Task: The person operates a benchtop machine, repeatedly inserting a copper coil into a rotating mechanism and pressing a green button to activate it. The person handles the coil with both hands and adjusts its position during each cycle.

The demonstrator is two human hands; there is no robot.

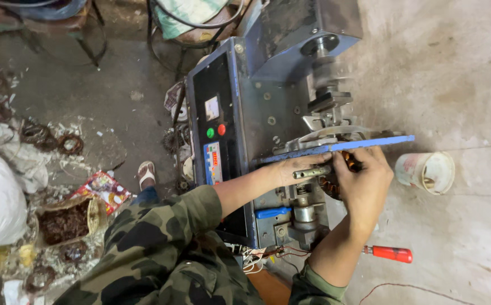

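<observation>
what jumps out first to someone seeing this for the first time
The blue-framed machine in the middle, with its black panel and green and red buttons, catches the eye first. Both hands meet at its right side: the left hand rests by a metal rod and the right hand covers a copper-wound coil. On the floor to the right lie a red-handled screwdriver and a white cup.

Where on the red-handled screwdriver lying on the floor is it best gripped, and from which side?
Grip the red-handled screwdriver around its thick red handle, coming from above. It lies flat on the concrete floor, handle clear on the open side; its metal end is hidden behind the right forearm.
</observation>
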